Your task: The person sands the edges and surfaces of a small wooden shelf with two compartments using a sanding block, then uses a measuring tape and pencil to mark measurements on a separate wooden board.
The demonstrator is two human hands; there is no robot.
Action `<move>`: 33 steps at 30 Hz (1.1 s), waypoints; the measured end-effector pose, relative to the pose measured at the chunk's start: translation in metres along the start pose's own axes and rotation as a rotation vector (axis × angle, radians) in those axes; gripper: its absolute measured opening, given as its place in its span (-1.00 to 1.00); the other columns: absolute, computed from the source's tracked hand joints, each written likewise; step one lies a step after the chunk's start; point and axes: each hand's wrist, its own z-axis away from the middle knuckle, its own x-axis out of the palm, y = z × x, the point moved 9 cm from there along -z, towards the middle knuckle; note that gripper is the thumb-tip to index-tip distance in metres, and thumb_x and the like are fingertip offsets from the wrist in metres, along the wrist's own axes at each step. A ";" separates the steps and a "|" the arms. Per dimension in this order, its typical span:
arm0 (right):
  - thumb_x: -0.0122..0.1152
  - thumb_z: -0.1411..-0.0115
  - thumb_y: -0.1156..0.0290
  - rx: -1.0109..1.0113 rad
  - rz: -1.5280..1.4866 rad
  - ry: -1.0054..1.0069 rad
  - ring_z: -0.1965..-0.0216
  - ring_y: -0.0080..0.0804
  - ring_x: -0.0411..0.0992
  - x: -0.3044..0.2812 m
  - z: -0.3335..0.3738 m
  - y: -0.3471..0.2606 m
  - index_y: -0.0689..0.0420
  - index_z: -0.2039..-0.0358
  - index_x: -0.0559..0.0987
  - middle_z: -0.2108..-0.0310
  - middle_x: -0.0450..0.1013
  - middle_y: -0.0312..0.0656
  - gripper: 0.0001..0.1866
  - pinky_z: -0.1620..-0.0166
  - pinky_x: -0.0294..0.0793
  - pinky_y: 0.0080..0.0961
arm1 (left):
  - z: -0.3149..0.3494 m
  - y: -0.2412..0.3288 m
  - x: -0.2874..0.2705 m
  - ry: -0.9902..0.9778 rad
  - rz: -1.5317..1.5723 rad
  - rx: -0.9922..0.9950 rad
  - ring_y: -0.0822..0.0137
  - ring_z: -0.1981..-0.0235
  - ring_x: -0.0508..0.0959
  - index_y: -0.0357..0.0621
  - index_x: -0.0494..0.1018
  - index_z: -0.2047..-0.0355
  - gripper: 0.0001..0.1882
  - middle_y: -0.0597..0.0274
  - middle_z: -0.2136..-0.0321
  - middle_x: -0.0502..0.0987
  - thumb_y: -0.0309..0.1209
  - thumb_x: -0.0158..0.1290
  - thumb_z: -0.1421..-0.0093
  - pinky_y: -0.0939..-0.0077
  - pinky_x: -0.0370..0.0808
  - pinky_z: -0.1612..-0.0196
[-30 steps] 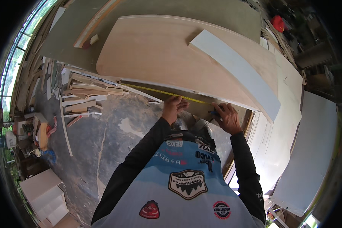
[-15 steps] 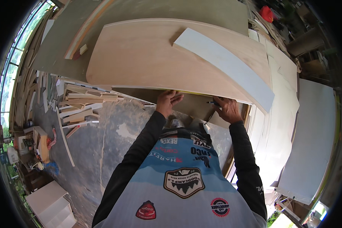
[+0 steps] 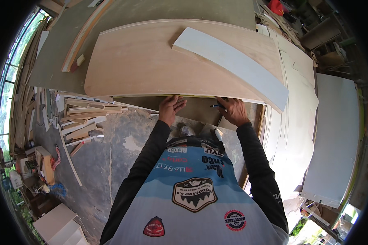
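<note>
Left hand (image 3: 170,108), grip unclear, at a flat tan wooden panel's edge (image 3: 131,67); right hand (image 3: 234,111) closed around 1 slim, dark pen-like tool (image 3: 214,106).

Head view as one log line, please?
left hand: at panel edge; right hand: holds pen-like tool; yellow tape: along edge; white board: on panel

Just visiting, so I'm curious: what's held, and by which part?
Right hand: a dark pen-like tool, held behind its exposed left end. Left hand: cannot tell.

The yellow tape measure (image 3: 198,96), earlier angled off the wooden panel (image 3: 147,61), now runs along its edge.
</note>
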 end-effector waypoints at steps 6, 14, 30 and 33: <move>0.41 -0.04 0.24 0.032 0.052 0.033 -0.13 0.03 0.41 -0.002 0.002 -0.007 -0.15 -0.25 0.51 -0.11 0.43 -0.02 -0.32 -0.16 0.41 -0.06 | -0.001 -0.001 0.000 -0.021 -0.006 0.020 0.07 -0.01 0.64 -0.28 0.45 0.02 -0.77 0.02 0.03 0.57 -0.38 0.02 -0.43 0.19 0.59 -0.10; 0.45 -0.04 0.27 0.033 0.061 0.072 -0.09 0.02 0.42 -0.003 0.003 -0.013 -0.15 -0.27 0.49 -0.11 0.43 -0.06 -0.28 -0.12 0.45 -0.08 | -0.004 0.000 -0.001 -0.025 0.024 0.034 0.04 0.06 0.67 -0.32 0.46 0.04 -0.76 -0.01 0.10 0.60 -0.39 0.04 -0.42 0.19 0.64 -0.02; 0.44 -0.04 0.28 0.063 0.049 0.070 -0.10 -0.01 0.41 0.007 0.005 -0.010 -0.12 -0.25 0.50 -0.12 0.42 -0.07 -0.30 -0.12 0.46 -0.09 | -0.007 -0.001 -0.002 -0.039 0.018 0.037 0.01 0.00 0.64 -0.30 0.46 0.05 -0.78 -0.01 0.08 0.58 -0.39 0.04 -0.41 0.12 0.59 -0.10; 0.43 -0.04 0.27 0.080 0.034 0.063 -0.12 -0.02 0.40 0.013 0.007 -0.008 -0.12 -0.25 0.51 -0.12 0.41 -0.09 -0.30 -0.11 0.46 -0.09 | -0.008 -0.002 -0.001 -0.041 0.019 0.042 0.00 0.01 0.64 -0.30 0.46 0.05 -0.78 -0.02 0.08 0.58 -0.39 0.05 -0.41 0.11 0.59 -0.10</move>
